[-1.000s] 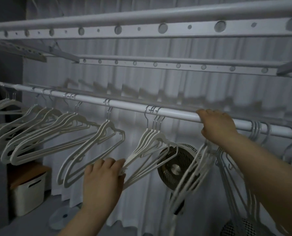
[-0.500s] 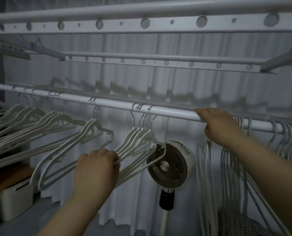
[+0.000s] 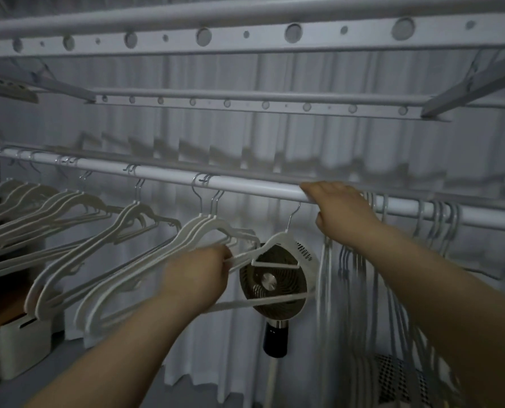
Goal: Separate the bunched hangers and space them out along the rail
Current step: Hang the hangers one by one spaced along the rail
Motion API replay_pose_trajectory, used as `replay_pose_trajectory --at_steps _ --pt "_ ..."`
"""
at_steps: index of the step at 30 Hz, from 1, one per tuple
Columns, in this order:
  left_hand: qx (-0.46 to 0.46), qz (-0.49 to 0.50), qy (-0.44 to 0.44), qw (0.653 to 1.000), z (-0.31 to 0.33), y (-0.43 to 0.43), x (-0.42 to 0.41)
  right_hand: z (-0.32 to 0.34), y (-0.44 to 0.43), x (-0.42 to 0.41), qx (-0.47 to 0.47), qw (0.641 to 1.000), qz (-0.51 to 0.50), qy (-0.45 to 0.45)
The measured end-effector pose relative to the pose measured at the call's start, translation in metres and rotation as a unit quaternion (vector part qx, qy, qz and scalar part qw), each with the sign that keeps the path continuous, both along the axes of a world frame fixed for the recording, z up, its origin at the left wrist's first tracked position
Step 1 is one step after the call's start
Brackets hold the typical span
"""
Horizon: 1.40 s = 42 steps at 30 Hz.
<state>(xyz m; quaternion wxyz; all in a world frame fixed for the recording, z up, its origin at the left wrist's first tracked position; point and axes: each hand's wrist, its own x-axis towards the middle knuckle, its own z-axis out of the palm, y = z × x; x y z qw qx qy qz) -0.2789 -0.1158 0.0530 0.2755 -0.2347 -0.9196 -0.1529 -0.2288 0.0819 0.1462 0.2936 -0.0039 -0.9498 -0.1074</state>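
A white rail (image 3: 254,188) runs from left to right across the view. White hangers hang from it in small groups on the left (image 3: 68,207) and a tight bunch on the right (image 3: 439,219). My left hand (image 3: 198,275) is closed on the arm of one white hanger (image 3: 274,245), which hangs alone by its hook to the right of a group of three (image 3: 210,225). My right hand (image 3: 342,213) rests over the rail just left of the bunched hangers, fingers laid on top of it.
A round fan (image 3: 274,281) on a stand is behind the held hanger. Perforated drying bars (image 3: 245,104) run overhead. A white bin (image 3: 15,343) sits on the floor at left. A mesh basket (image 3: 398,378) shows at lower right. White curtains hang behind.
My left hand has pulled one hanger off the group and slid it right along the rail. My right hand stays on the rail. The view has shifted right.
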Motion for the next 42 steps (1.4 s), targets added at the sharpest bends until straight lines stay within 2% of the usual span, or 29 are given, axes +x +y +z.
replay_pose_trajectory --at_steps 3,5,9,16,21,24,26,29,31,32,34,35,38,40,42 --pt "-0.021 0.021 -0.016 0.999 -0.016 0.003 0.000 -0.007 0.003 0.003 0.014 0.999 0.030 0.006" --pt "-0.001 0.029 -0.012 0.999 -0.033 -0.003 0.008 -0.012 0.005 0.006 0.019 0.998 0.058 0.007" --pt "0.009 0.094 -0.016 0.995 -0.058 -0.036 0.032 -0.012 -0.005 0.008 -0.008 0.987 0.157 0.026" --pt "-0.008 0.169 0.022 0.985 -0.066 -0.117 0.095 -0.029 -0.073 0.003 0.031 0.972 0.162 -0.165" --pt "-0.021 0.150 0.003 0.988 -0.061 -0.169 0.132 -0.033 -0.121 0.017 -0.089 0.941 0.224 -0.237" --pt "0.020 0.117 -0.007 0.993 -0.066 -0.207 0.151 -0.032 -0.152 0.032 -0.219 0.899 0.290 -0.245" --pt "0.009 0.116 -0.004 0.993 -0.073 -0.238 0.158 -0.033 -0.176 0.040 -0.325 0.859 0.314 -0.241" --pt "0.044 0.168 0.028 0.984 -0.071 -0.273 0.181 -0.039 -0.217 0.052 -0.445 0.798 0.316 -0.256" --pt "0.103 0.147 0.045 0.983 -0.070 -0.287 0.197 -0.042 -0.245 0.062 -0.518 0.754 0.308 -0.261" --pt "0.160 0.123 0.022 0.979 -0.065 -0.290 0.206 -0.044 -0.257 0.067 -0.549 0.732 0.306 -0.264" --pt "0.267 0.059 -0.109 0.956 -0.061 -0.291 0.218 -0.047 -0.279 0.080 -0.601 0.685 0.305 -0.277" --pt "0.278 0.035 -0.164 0.946 -0.061 -0.290 0.224 -0.049 -0.290 0.087 -0.626 0.660 0.305 -0.282" --pt "0.305 -0.006 -0.256 0.917 -0.073 -0.284 0.237 -0.058 -0.317 0.105 -0.715 0.569 0.302 -0.273" --pt "0.308 -0.010 -0.280 0.909 -0.083 -0.278 0.245 -0.061 -0.330 0.113 -0.762 0.520 0.296 -0.246" --pt "0.276 0.019 -0.272 0.922 -0.091 -0.272 0.250 -0.060 -0.338 0.120 -0.788 0.495 0.293 -0.218"
